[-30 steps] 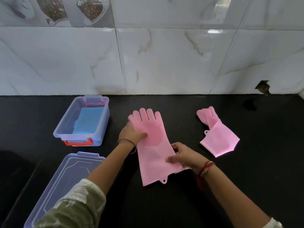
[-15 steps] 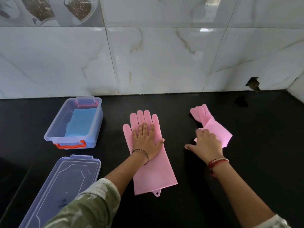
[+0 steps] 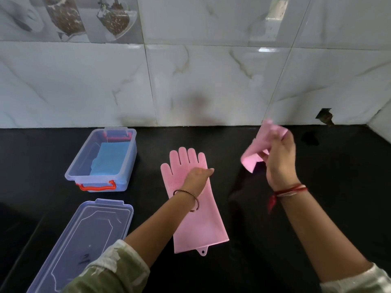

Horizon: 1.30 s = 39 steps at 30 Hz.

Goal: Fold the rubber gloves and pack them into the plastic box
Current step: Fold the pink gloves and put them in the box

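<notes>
One pink rubber glove (image 3: 201,225) lies flat on the black counter, fingers pointing to the wall. My left hand (image 3: 195,179) rests on its palm area, fingers together, pressing down. My right hand (image 3: 280,163) is raised above the counter to the right, shut on the second pink glove (image 3: 251,159), which hangs bunched and blurred from its fingers. The clear plastic box (image 3: 101,159) with orange handles stands open at the left, a blue item inside it.
The box's clear lid (image 3: 84,240) lies on the counter in front of the box, near the left edge. A marble-tiled wall (image 3: 211,81) closes the back, with a chipped hole (image 3: 324,117) at the right.
My right hand has lifted the second glove off the counter into the air. My left hand has stayed on the flat glove, shifting slightly toward its right edge.
</notes>
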### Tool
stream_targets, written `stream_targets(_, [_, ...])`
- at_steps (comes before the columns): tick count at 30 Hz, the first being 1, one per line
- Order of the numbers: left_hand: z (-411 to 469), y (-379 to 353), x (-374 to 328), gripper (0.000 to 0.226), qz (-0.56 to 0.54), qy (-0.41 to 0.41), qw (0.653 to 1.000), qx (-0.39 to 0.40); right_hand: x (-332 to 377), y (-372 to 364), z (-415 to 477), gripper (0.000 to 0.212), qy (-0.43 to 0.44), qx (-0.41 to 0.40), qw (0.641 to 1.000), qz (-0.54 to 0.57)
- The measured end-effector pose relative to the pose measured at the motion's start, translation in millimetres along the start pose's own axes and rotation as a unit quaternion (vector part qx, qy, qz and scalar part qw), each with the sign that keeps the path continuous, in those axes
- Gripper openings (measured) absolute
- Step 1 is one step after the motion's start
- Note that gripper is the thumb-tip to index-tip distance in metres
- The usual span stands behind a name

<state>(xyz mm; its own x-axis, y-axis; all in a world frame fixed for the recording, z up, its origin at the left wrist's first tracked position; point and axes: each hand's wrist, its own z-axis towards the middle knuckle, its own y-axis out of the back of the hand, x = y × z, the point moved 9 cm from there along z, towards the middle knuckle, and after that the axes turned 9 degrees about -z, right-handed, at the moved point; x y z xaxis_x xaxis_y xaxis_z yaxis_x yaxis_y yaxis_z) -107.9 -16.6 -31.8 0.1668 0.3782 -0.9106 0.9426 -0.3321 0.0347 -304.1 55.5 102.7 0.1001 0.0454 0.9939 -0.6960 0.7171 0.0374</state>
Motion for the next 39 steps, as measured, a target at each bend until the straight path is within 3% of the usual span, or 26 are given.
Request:
stream_targets(1, [-10.3,-14.5,11.1,0.044,-0.144,0.097,0.983,0.052,9.3,-5.3,-4.2,0.016,-0.03,0.005,0.993,0.11])
stream_targets(2, [-24.7,-30.4,18.7,0.053,-0.255,0.177,0.945,0.105,15.7,-9.8,-9.6,0.02,-0.054,0.005,0.979,0.196])
stream_targets(4, [-44.6,-52.9,22.6,0.076,-0.376,0.239,0.876,0.185,23.8,-19.7,-22.4,0.032,-0.09,0.024,0.944,0.316])
stream_targets(7, [-45.6,-55.8,5.3,0.088,-0.468,0.185,0.833,0.229,35.0,-35.7,-53.4,0.039,-0.107,0.086,0.923,0.359])
stream_targets(10, [-25.7,-31.3,-19.7,0.055,-0.557,0.097,0.805,0.18,29.5,-38.2,-88.5,0.035,-0.089,0.138,0.929,0.331])
stream_targets(12, [-17.0,-9.9,-33.7,0.031,-0.553,0.039,0.817,0.157,26.3,-36.7,-106.9,0.033,-0.07,0.181,0.927,0.32])
stream_targets(14, [-17.9,4.1,-45.0,0.032,-0.521,0.008,0.835,0.177,15.3,-35.1,-111.8,0.044,-0.086,0.21,0.918,0.325])
stream_targets(16, [-22.0,18.6,-54.1,0.033,-0.488,-0.013,0.854,0.177,-12.0,-30.4,-100.9,0.059,-0.134,0.189,0.92,0.315])
stream_targets(19, [-27.1,33.5,-68.2,0.024,-0.435,-0.061,0.881,0.176,-63.5,-25.3,-83.0,0.053,-0.203,0.136,0.96,0.139])
stream_targets(22, [-29.4,31.6,-57.8,0.026,-0.35,-0.023,0.926,0.142,-85.8,-60.8,-96.6,0.072,-0.238,0.281,0.927,0.072])
stream_targets(25, [-28.6,26.6,-36.4,0.041,-0.348,0.034,0.933,0.087,-73.5,-91.5,-114.8,0.066,-0.165,0.402,0.897,0.083])
stream_targets(28, [-29.1,23.8,-31.6,0.028,-0.395,0.029,0.915,0.083,-63.7,-97.6,-107.7,0.04,-0.088,0.352,0.929,0.071])
stream_targets(31, [-33.8,30.9,-32.6,0.015,-0.329,0.031,0.939,0.096,-59.4,-104.4,-92.7,0.033,-0.056,0.344,0.933,0.092])
stream_targets(34, [-14.6,58.6,-32.0,0.031,-0.319,0.001,0.947,0.026,-71.5,-124.9,-71.4,0.04,-0.105,0.372,0.918,0.094])
stream_targets(37, [5.6,82.7,0.7,0.039,-0.261,0.059,0.96,-0.077,-111.7,-133.2,-50.9,0.033,-0.183,0.341,0.922,-0.019])
stream_targets(39, [14.1,89.8,29.7,0.038,-0.235,0.1,0.962,-0.099,-141.9,-128.0,-47.7,0.035,-0.233,0.332,0.908,-0.102])
